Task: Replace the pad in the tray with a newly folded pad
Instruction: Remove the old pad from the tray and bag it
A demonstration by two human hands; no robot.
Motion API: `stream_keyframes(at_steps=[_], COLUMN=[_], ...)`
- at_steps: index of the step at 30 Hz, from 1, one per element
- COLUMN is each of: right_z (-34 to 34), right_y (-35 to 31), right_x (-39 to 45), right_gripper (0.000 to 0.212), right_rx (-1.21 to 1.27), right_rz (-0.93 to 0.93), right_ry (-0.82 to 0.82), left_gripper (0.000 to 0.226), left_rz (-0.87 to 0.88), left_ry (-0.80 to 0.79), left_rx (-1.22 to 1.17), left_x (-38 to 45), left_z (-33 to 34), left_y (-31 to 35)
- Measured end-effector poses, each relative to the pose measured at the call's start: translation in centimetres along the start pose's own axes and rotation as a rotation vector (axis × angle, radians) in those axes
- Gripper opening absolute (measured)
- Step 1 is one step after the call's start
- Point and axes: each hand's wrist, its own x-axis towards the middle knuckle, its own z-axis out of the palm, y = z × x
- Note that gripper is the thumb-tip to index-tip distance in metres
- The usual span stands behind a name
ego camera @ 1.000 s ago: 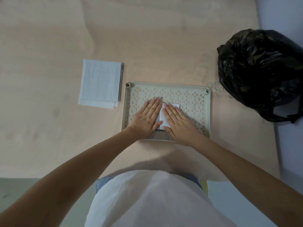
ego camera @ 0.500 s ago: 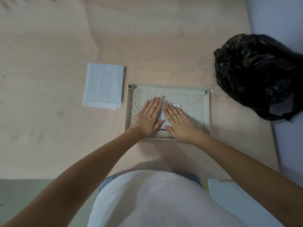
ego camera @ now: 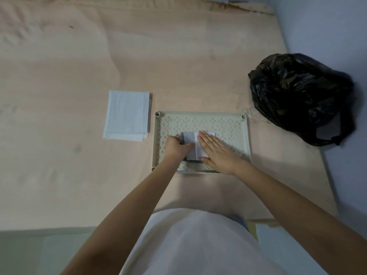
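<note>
Pinching the pad's (ego camera: 191, 144) left edge, the left hand (ego camera: 175, 146) curls; the right hand (ego camera: 217, 150) lies flat, fingers straight, on the pad, long axis pointing away, in the tray (ego camera: 246, 139).

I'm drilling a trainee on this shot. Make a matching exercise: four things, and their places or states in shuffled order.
Things:
1. small pad
2. folded pad stack
3. black bag
4. right hand

Places or states:
A. right of the tray
B. lying flat, fingers straight
C. inside the tray
D. left of the tray

Pairs: 1-C, 2-D, 3-A, 4-B
</note>
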Motion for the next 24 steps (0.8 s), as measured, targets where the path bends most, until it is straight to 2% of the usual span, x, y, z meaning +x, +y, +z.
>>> stream_keyframes(at_steps=[3, 6, 8, 11, 13, 15, 16, 18, 21, 24], right_z=[-0.2, -0.5, -1.0, -1.7, -2.2, -2.8, -3.0, -3.1, -3.1, -3.3], right_y=[0.1, 0.2, 0.0, -0.4, -0.6, -0.6, -0.6, -0.9, -1.8, -2.4], right_x=[-0.3, -0.9, -1.6, -2.4, -2.5, -2.6, -2.6, -2.8, -3.2, -3.5], right_gripper=[0.070, 0.074, 0.076, 0.085, 0.100, 0.113, 0.109, 0.081, 0.045, 0.037], right_rx=[0.027, 0.116, 0.369, 0.863, 1.129, 1.381, 1.485, 1.583, 1.652, 1.691], right_rz=[-0.011, -0.019, 0.073, 0.362, 0.552, 0.628, 0.627, 0.611, 0.610, 0.658], right_ry=[0.034, 0.115, 0.262, 0.542, 0.570, 0.481, 0.425, 0.353, 0.365, 0.448], left_gripper=[0.050, 0.047, 0.040, 0.040, 0.042, 0.039, 0.038, 0.036, 0.036, 0.035], left_rz=[-0.034, 0.030, 0.084, 0.132, 0.161, 0.175, 0.179, 0.188, 0.207, 0.227], left_ry=[-0.083, -0.097, -0.158, -0.258, -0.284, -0.316, -0.337, -0.375, -0.412, -0.415], left_rx=[0.063, 0.065, -0.020, -0.123, -0.165, -0.208, -0.221, -0.220, -0.222, -0.230], left_x=[0.1, -0.1, -0.3, -0.8, -1.0, -1.2, -1.2, -1.2, -1.3, -1.4], left_z=[-0.1, -0.7, -1.3, -2.4, -3.2, -3.8, -4.0, -4.3, -4.3, -3.9], left_y=[0.5, 0.5, 0.4, 0.3, 0.5, 0.8, 1.0, 1.3, 1.9, 2.4])
